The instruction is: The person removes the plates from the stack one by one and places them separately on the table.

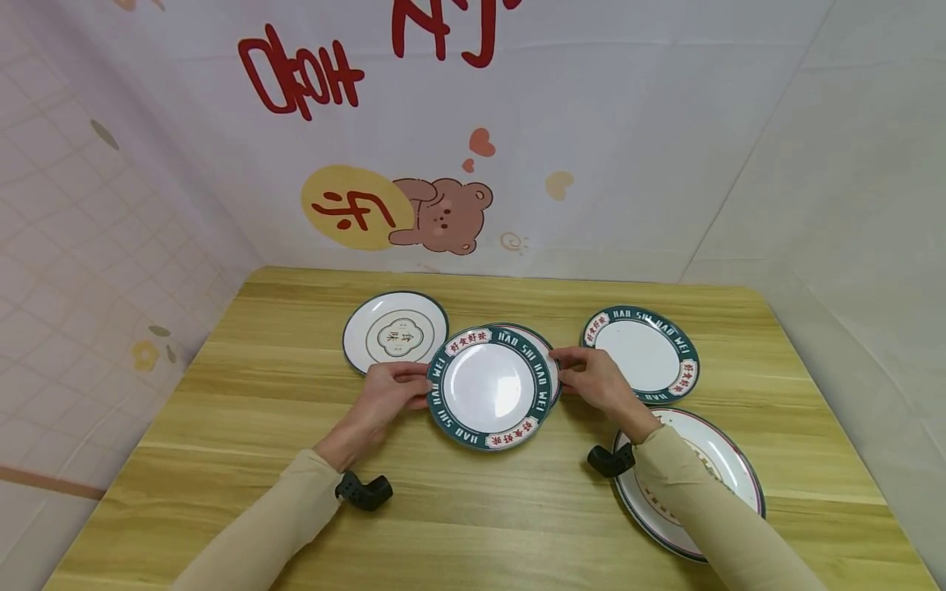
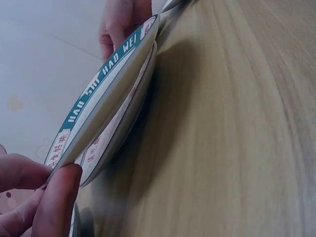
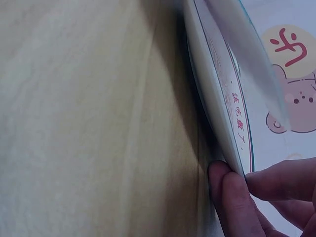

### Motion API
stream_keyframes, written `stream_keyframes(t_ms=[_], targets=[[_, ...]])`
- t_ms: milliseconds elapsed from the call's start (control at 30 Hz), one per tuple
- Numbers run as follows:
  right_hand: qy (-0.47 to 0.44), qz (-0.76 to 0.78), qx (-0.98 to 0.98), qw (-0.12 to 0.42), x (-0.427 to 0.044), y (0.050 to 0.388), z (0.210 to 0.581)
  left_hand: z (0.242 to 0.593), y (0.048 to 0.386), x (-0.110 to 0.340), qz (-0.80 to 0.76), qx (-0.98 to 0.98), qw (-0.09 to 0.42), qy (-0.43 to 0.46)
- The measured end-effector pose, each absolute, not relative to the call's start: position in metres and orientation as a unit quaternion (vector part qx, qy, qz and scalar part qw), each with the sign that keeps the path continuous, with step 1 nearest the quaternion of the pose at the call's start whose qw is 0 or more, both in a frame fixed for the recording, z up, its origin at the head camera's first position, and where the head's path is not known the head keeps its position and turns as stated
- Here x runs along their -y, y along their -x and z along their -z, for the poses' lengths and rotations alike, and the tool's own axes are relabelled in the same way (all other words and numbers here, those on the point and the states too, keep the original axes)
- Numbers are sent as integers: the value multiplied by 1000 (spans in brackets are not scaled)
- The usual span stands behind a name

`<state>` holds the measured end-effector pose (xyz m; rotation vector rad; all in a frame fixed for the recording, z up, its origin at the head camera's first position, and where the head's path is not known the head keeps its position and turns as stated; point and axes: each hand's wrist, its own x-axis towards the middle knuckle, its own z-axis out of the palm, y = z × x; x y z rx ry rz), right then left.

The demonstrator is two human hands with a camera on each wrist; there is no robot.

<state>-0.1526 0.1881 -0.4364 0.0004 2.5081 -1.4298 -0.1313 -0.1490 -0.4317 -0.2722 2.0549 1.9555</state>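
My left hand (image 1: pixel 384 394) pinches the left rim of a white plate with a green lettered border (image 1: pixel 488 390). Under it, partly covered, is a second white plate with red lettering (image 3: pixel 229 98), its upper right edge showing in the head view. The rim of that lower plate is pinched between the thumb and fingers of my right hand (image 1: pixel 594 379). In the left wrist view a narrow gap parts the two plates, both held above the wooden table (image 2: pixel 237 123). Just behind my left hand lies a small white plate with a dark rim (image 1: pixel 369 328).
Another green-bordered plate (image 1: pixel 639 353) lies at the back right, beyond my right hand. A large white plate (image 1: pixel 727 447) sits nearer, partly under my right forearm. A printed cloth wall (image 1: pixel 606 148) rises along the table's back edge.
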Motion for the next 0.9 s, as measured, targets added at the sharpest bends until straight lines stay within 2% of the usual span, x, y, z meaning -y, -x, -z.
stream_keyframes(t_ms=[900], targets=[[2,493,-861,123,-187,153,437,401,133,242,-654,-741,99,115]])
